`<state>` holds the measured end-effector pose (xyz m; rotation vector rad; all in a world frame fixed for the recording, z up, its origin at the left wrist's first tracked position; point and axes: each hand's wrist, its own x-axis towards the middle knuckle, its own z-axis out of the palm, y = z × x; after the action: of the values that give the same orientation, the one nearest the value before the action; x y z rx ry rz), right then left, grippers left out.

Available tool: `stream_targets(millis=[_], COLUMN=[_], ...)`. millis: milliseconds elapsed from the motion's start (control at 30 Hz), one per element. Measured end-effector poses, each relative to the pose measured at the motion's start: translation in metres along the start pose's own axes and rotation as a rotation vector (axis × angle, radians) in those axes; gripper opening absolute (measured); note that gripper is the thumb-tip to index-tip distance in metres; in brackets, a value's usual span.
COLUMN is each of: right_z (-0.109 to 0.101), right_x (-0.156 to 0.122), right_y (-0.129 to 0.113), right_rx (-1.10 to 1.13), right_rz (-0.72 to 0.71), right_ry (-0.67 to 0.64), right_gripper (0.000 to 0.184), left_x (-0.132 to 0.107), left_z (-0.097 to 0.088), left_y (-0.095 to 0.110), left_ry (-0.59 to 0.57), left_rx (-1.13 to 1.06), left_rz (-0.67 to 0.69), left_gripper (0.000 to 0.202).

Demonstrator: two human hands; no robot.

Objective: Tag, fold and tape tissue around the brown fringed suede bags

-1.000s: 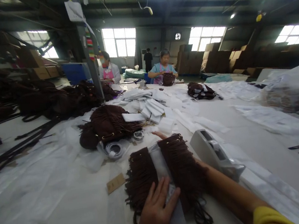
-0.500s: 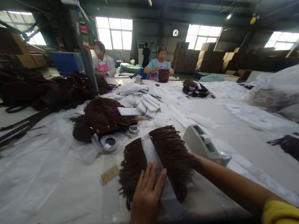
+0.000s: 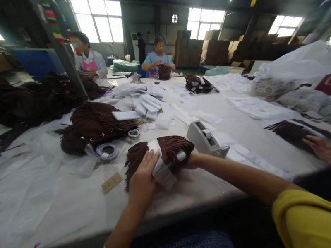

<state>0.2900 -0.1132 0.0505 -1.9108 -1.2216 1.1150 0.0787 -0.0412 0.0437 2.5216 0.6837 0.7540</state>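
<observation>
Dark brown strands cover the fringed bundle (image 3: 174,147), which sits at the near edge of the white worktable (image 3: 232,128), a pale translucent strip (image 3: 165,176) crossing its middle. The left hand (image 3: 142,176) grips the bundle at the strip, fingers bent over it. At the bundle's right end is the right hand (image 3: 194,160); its fingers are hidden, so I cannot tell whether they grip. Near three o'clock stands a grey tape dispenser (image 3: 205,139); between eight and nine, a brown card tag (image 3: 112,182); at ten, a fringed bag (image 3: 96,122); at twelve, white flat packs (image 3: 150,104). Well apart at three, a co-worker's hand (image 3: 323,148) touches another fringed piece (image 3: 289,133).
</observation>
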Motion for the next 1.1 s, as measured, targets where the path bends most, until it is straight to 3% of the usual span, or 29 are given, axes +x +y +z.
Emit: stream_targets(millis=[133,267,367,567,733,867,967,1100], right_z=[0.028,0.057,0.074,0.104,0.128,0.131,0.116,0.084], right_x=[-0.023,-0.049,-0.066,-0.097,-0.117,-0.134,-0.154,-0.167], right_y=[-0.001,0.003,0.014,0.034,0.046,0.053,0.049,0.033], right_rx=[0.316,0.702,0.831,0.888,0.904,0.683,0.163,-0.522], right_rz=[0.063,0.141,0.191,0.183,0.173,0.154,0.028,-0.128], right_ry=[-0.273,-0.186,-0.125,-0.219,-0.242,-0.196,-0.18,0.145], right_gripper=[0.032,0.028,0.023,0.04,0.056,0.049,0.045,0.041], left_x=[0.019,0.025,0.018,0.004,-0.006,-0.016,-0.02,-0.022], left_z=[-0.004,0.007,0.017,0.025,0.034,0.037,0.035,0.036], left_y=[-0.002,0.0,0.001,-0.002,-0.015,-0.021,-0.02,-0.021], left_ry=[-0.061,-0.137,-0.168,-0.146,-0.093,-0.035,-0.005,-0.01], left_rx=[-0.001,0.031,0.083,0.119,0.078,0.042,0.03,0.033], left_rz=[0.007,-0.005,0.04,0.125,0.289,0.368,0.396,0.407], left_gripper=[0.055,0.054,0.057,0.059,0.058,0.058,0.057,0.057])
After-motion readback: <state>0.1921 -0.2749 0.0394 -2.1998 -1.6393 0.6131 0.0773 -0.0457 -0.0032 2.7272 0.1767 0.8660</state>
